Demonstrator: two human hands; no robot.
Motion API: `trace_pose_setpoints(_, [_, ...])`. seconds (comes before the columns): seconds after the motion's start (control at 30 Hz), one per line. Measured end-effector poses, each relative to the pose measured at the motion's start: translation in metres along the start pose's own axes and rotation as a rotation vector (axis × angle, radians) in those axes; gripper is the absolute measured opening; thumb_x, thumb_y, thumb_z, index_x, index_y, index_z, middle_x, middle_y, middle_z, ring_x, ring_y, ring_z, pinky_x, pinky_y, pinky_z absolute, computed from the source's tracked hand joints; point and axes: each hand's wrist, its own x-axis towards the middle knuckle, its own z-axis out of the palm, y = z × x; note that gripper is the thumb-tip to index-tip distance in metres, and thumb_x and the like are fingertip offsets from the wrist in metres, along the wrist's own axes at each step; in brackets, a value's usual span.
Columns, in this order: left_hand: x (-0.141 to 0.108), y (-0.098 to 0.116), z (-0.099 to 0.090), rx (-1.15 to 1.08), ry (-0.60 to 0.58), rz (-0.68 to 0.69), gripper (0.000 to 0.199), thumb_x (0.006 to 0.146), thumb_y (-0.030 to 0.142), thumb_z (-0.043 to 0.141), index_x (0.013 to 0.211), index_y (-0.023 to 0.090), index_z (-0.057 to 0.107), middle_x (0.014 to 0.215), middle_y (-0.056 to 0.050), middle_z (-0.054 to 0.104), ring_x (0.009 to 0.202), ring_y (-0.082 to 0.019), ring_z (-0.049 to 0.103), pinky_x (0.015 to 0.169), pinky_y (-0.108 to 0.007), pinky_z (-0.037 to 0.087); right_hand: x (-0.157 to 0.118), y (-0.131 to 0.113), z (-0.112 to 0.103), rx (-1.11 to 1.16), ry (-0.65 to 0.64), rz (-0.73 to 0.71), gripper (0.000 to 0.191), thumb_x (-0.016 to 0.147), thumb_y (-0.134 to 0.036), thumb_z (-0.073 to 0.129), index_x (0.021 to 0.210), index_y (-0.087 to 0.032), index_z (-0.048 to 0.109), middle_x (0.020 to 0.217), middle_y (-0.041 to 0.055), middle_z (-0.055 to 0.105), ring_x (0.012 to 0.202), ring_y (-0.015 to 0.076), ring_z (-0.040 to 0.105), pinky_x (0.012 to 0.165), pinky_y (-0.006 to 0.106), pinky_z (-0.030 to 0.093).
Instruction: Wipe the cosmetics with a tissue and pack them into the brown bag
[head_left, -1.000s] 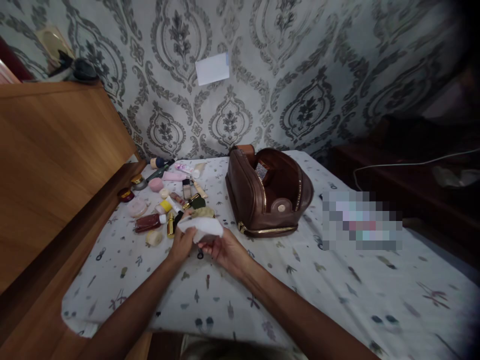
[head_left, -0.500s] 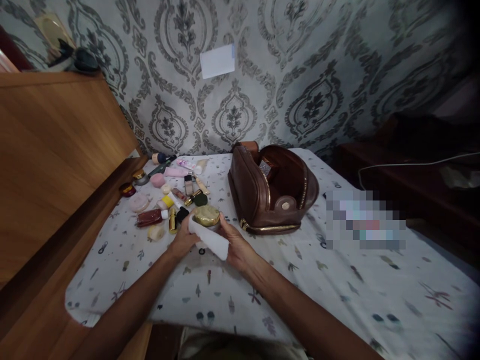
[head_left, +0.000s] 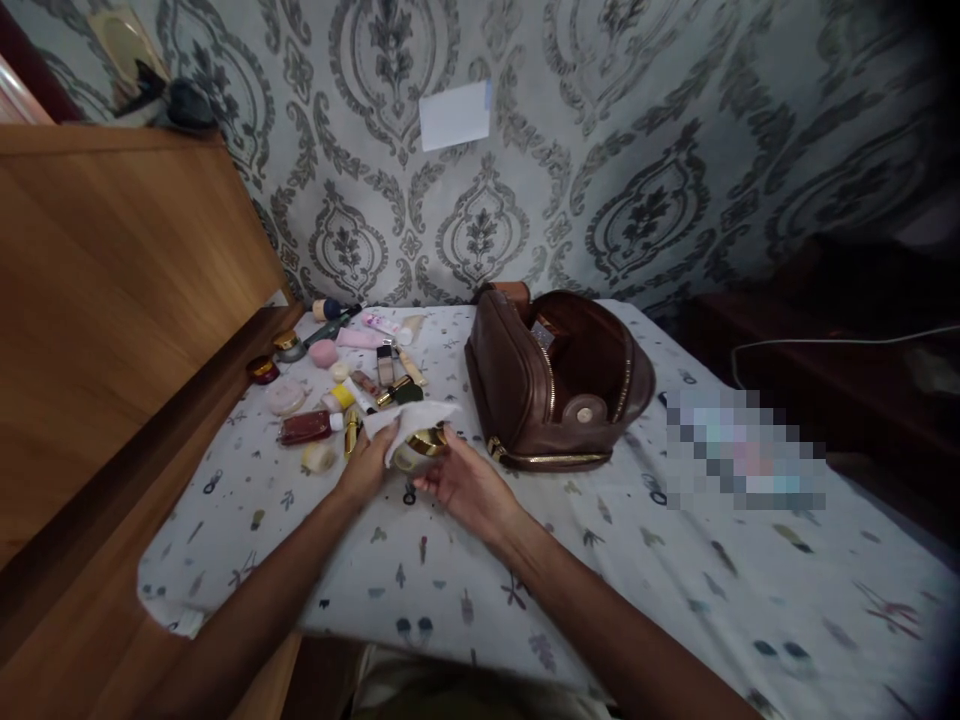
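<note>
Roughly mid-frame, a little left of center and below the middle, a squat gold-lidded jar (head_left: 420, 452) was held between both hands over the printed cover (head_left: 465, 570). It was tilted: gold band toward the upper right, paler body toward the lower left. Blur there; exact angle could not be told. Being round and low, it showed no marked long axis.

White cloth (head_left: 414, 412) lay against its upper left side, long axis running nearly left to right, free end pointing right and slightly up. Left hand (head_left: 367, 466) pinched cloth against jar; right hand (head_left: 471, 488) gripped the jar's right side, thumb near the band, fingers curled below. Hands close together, jar between.

Left of frame center: scattered cosmetics, among them a red bottle (head_left: 304, 429) lying with its white cap to the right, and a gold tube (head_left: 351, 434) just beside the left hand. Right of center: brown bag (head_left: 510, 400), unzipped, mouth gaping upward.
</note>
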Motion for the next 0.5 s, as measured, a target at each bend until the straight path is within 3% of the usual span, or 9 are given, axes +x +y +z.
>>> trace_pose_setpoints(0.17, [-0.004, 0.008, -0.003, 0.017, -0.205, -0.023, 0.076, 0.045, 0.032, 0.088, 0.115, 0.020, 0.063, 0.094, -0.002, 0.068, 0.077, -0.017, 0.058, 0.068, -0.024, 0.047, 0.005, -0.003, -0.004, 0.098, 0.038, 0.036, 0.024, 0.092, -0.040, 0.060, 0.097, -0.019, 0.067, 0.078, 0.0022, 0.073, 0.062, 0.0147, 0.066, 0.056, 0.025, 0.054])
trace_pose_setpoints(0.3, [-0.008, 0.018, -0.001, 0.177, -0.191, 0.140, 0.069, 0.051, 0.026, 0.081, 0.116, 0.020, 0.060, 0.100, -0.001, 0.065, 0.084, -0.018, 0.056, 0.074, -0.024, 0.045, 0.010, -0.002, -0.009, 0.058, 0.074, 0.049, 0.023, 0.092, -0.041, 0.059, 0.094, -0.019, 0.066, 0.071, 0.0009, 0.071, 0.055, 0.0147, 0.064, 0.050, 0.025, 0.053])
trace_pose_setpoints(0.4, [-0.009, 0.021, 0.001, 0.322, -0.131, 0.256, 0.056, 0.054, 0.023, 0.076, 0.109, 0.020, 0.062, 0.098, 0.000, 0.065, 0.090, -0.021, 0.057, 0.081, -0.027, 0.044, 0.010, 0.000, -0.009, -0.016, 0.127, 0.027, 0.024, 0.093, -0.041, 0.058, 0.095, -0.019, 0.067, 0.078, 0.0021, 0.073, 0.064, 0.0151, 0.066, 0.056, 0.026, 0.056])
trace_pose_setpoints(0.5, [-0.010, 0.023, 0.002, 0.349, -0.107, 0.307, 0.042, 0.058, 0.021, 0.073, 0.100, 0.020, 0.064, 0.092, 0.000, 0.065, 0.088, -0.020, 0.057, 0.082, -0.026, 0.043, 0.006, 0.002, -0.005, -0.083, 0.099, -0.026, 0.024, 0.089, -0.042, 0.065, 0.097, -0.020, 0.068, 0.085, 0.0012, 0.072, 0.072, 0.0146, 0.066, 0.060, 0.026, 0.057])
